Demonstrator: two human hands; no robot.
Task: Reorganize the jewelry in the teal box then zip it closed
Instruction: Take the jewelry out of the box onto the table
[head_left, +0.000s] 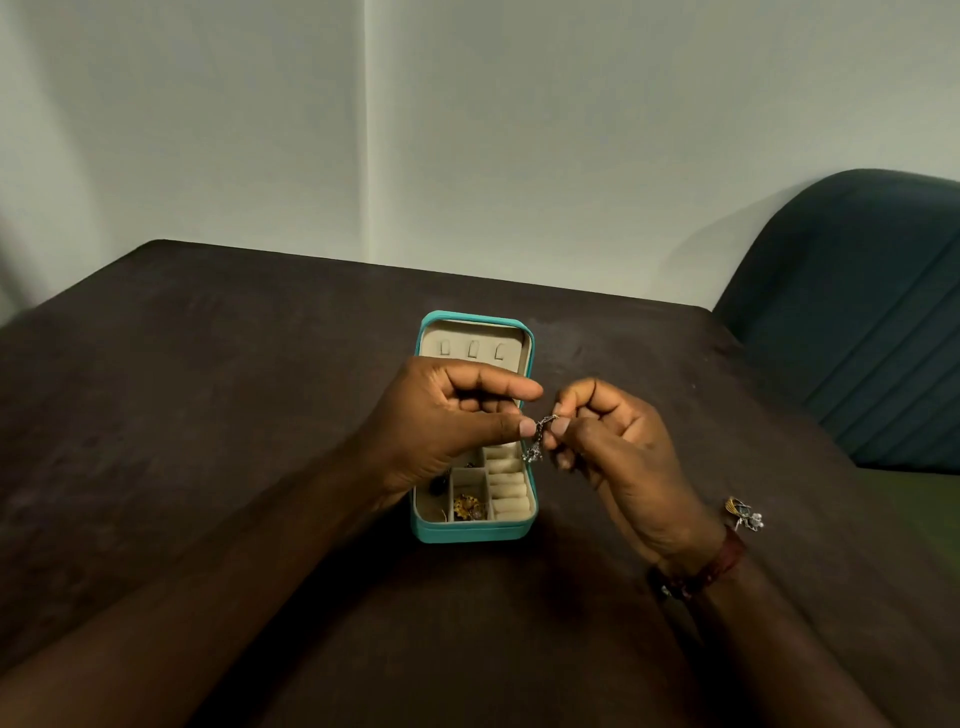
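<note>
**Friend:** Where is the box, and how are your hands?

**Me:** The teal box (475, 532) sits in the middle of a dark table (208, 415), just in front of me. It is unzipped, and its lid (478, 332) lies back on the far side. Both my hands are above it. My left hand (447, 426) and right hand (613, 447) have their fingers curled, and thumb and fingertip of each pinch one small silver dangling piece (535, 447) between them, over the right half of the box.

**Friend:** What is in the box already?

**Me:** A gold piece (467, 506) lies in the near middle compartment and a dark piece (435, 486) in the left one. The cream ring rolls (509, 488) on the right look bare. The three tabs in the lid hold nothing that I can see.

**Friend:** So how far along are you?

**Me:** Partway, I judge. The silver piece needs a place. A small cluster of loose jewelry (745, 514) lies on the table to the right, near my right wrist, outside the box. I think that has to go in too. The lid has not been folded over and the zip has not been run, so closing is all left to do.
</note>
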